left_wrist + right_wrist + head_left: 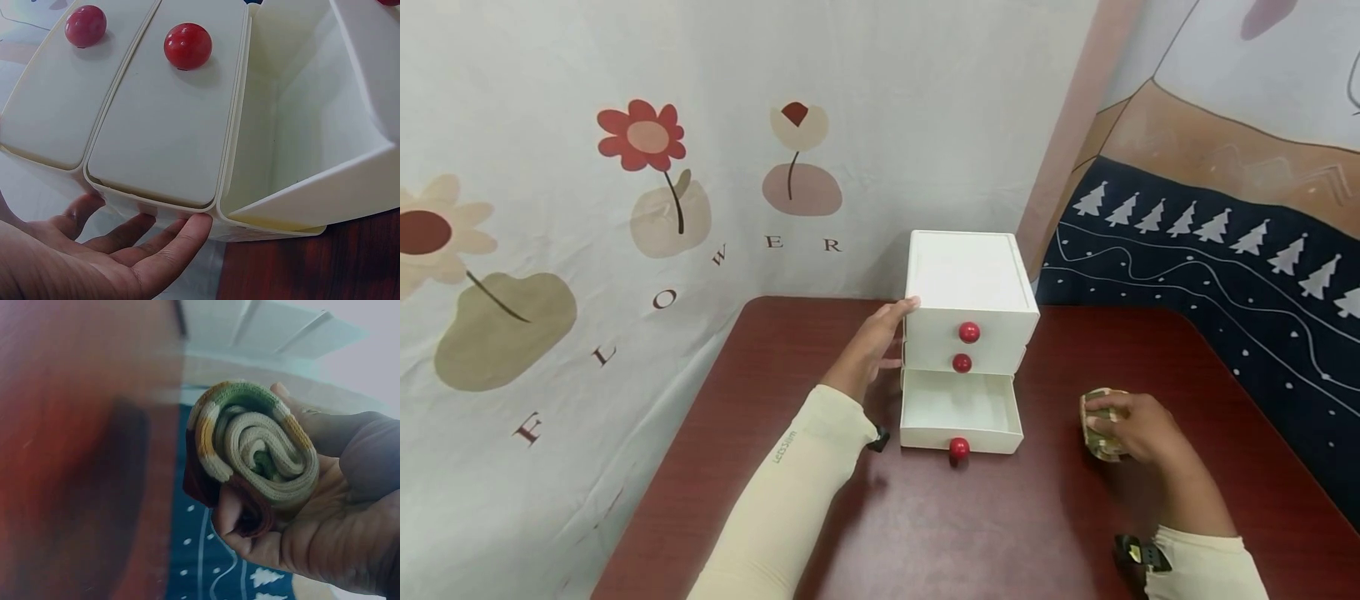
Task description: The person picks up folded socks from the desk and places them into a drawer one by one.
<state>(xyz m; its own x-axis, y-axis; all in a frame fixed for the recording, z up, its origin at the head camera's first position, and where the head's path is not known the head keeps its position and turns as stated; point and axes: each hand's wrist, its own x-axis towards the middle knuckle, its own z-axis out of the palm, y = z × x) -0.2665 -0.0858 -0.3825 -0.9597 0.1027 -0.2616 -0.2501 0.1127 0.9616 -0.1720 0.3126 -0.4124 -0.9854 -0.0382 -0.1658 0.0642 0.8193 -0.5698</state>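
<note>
Meanwhile, the left hand [871,346] rests straight fingers [169,240] against the drawer box [967,287], while at four o'clock the right hand [1138,429] clenches a rolled sock [256,450].

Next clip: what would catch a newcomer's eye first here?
The white drawer box with red knobs stands mid-table, its bottom drawer pulled open and empty. The left hand rests flat against the box's left side, and the right hand grips a rolled sock on the red table to the right.
</note>
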